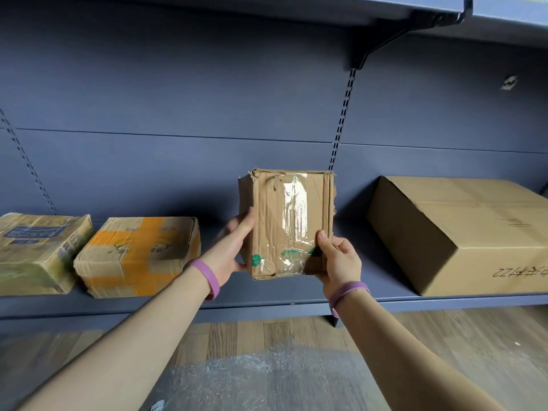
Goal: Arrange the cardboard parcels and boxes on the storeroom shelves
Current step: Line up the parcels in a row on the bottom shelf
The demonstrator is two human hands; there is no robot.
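Holding the small parcel (289, 223) upright above the shelf (296, 304), left hand (234, 247) clasped its 9 o'clock side and right hand (338, 259) pinched the 5 o'clock corner. Prob. light; soft crumpled card w/ slick tape, so grip bare sides, not the torn top.

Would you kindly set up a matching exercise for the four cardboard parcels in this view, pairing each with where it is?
Things
1. crumpled taped box
2. orange-taped box
3. large plain box
4. blue-printed parcel

Places
A. on the shelf, at the right
B. held between the left hand and the right hand
C. on the shelf, far left
D. on the shelf, second from the left

Pairs: 1-B, 2-D, 3-A, 4-C
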